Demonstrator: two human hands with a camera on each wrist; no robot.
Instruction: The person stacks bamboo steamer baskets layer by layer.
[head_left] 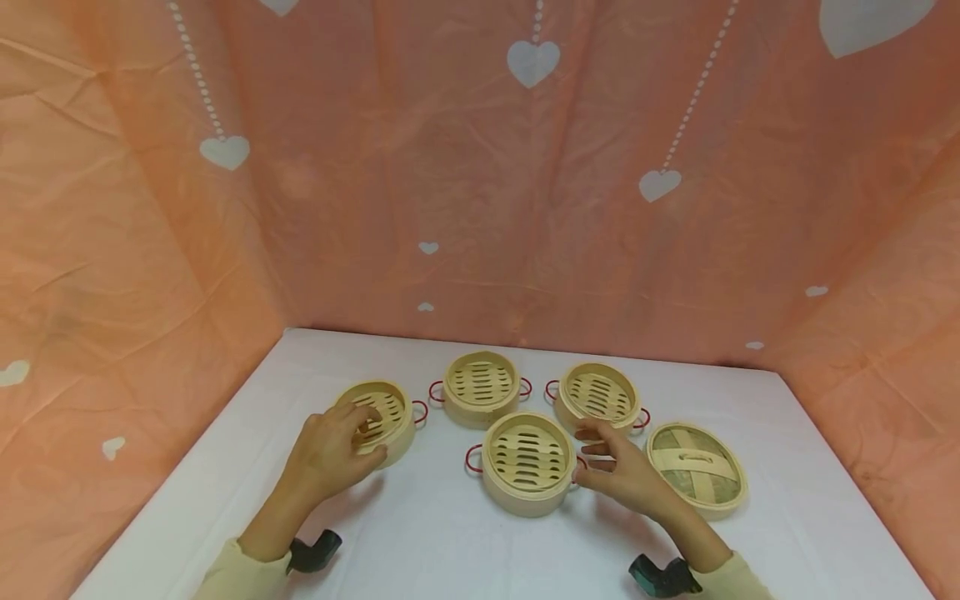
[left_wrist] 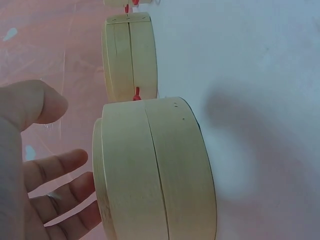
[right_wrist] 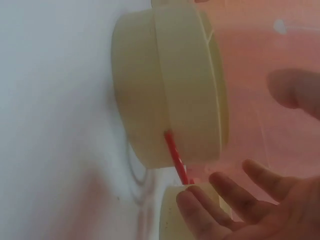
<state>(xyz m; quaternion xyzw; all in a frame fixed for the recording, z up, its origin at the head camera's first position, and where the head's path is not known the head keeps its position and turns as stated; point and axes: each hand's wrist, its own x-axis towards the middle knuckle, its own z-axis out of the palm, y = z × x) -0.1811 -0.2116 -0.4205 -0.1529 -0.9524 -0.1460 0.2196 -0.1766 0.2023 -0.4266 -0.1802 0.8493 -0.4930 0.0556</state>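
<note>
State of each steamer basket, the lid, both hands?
Left round tan bamboo basket: upright, uncovered
Rear-middle round tan bamboo basket: upright, uncovered
Rear-right round tan bamboo basket: upright, uncovered
Front round tan bamboo basket: upright, uncovered
Round woven tan bamboo lid: right side up, on no basket
Left hand: open, gripping nothing
Right hand: open, gripping nothing
</note>
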